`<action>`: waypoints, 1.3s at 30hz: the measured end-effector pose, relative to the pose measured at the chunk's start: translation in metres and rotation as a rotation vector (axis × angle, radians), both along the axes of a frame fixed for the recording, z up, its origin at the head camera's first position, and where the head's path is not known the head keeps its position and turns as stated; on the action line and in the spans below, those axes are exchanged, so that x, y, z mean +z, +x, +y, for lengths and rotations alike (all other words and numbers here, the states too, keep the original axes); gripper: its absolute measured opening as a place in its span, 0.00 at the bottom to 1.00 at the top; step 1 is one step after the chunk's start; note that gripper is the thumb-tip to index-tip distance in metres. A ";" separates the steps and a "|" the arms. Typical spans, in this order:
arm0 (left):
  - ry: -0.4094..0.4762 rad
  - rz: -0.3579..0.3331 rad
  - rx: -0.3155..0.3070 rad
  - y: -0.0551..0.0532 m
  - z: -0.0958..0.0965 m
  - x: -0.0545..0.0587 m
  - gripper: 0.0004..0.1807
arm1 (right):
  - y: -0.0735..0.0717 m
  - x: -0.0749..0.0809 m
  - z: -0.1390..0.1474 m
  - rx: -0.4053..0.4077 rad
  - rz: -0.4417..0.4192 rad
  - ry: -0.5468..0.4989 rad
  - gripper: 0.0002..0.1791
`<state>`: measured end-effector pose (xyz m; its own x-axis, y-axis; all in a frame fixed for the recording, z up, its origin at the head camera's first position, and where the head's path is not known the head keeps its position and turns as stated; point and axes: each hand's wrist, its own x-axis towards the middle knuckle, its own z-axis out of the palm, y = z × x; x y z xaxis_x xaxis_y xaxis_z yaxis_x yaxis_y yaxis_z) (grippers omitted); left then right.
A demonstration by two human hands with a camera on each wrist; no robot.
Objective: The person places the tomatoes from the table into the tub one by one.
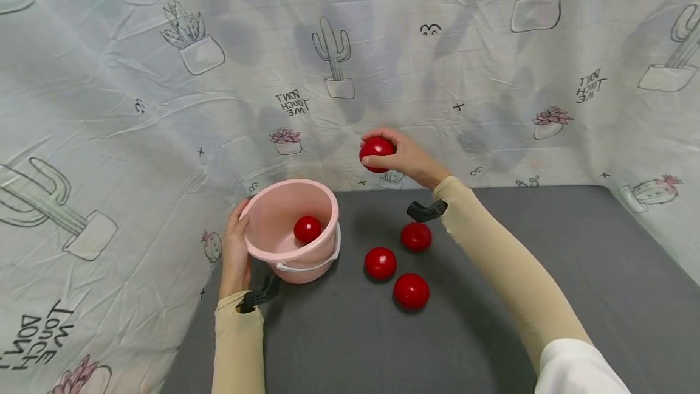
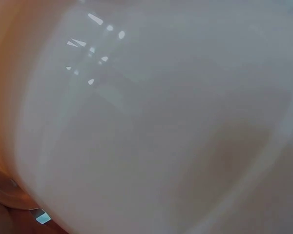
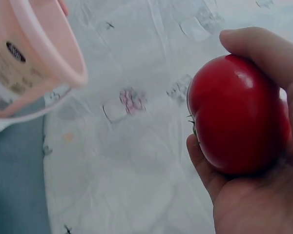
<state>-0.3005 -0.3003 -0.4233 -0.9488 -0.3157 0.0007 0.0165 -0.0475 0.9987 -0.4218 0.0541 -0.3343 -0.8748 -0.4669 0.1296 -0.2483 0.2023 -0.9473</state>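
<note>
My right hand grips a red tomato above the table's back edge, to the right of the pink bucket. In the right wrist view, fingers and thumb curve round that tomato, and a bit of its green stem end shows. My left hand holds the bucket by its left side near the rim. Inside the bucket lies one tomato. The bucket's pale wall fills the left wrist view, hiding most of the fingers there.
Three more tomatoes sit on the grey table right of the bucket: a front one, a middle one and a back one. The bucket's white handle hangs down its front. A cactus-print cloth stands behind.
</note>
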 end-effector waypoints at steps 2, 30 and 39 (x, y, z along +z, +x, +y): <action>0.001 0.003 -0.005 -0.001 0.000 0.001 0.27 | 0.001 0.003 -0.010 0.008 0.018 0.027 0.29; -0.019 0.004 -0.002 -0.004 -0.003 0.000 0.28 | 0.002 -0.012 -0.159 0.209 0.004 -0.072 0.27; -0.023 -0.013 -0.019 0.002 0.000 -0.002 0.29 | 0.002 -0.034 -0.175 0.234 -0.033 -0.093 0.27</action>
<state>-0.2989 -0.3005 -0.4253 -0.9547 -0.2975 -0.0048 0.0026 -0.0246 0.9997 -0.4202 -0.1205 -0.3679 -0.7488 -0.6446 0.1542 -0.2463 0.0547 -0.9676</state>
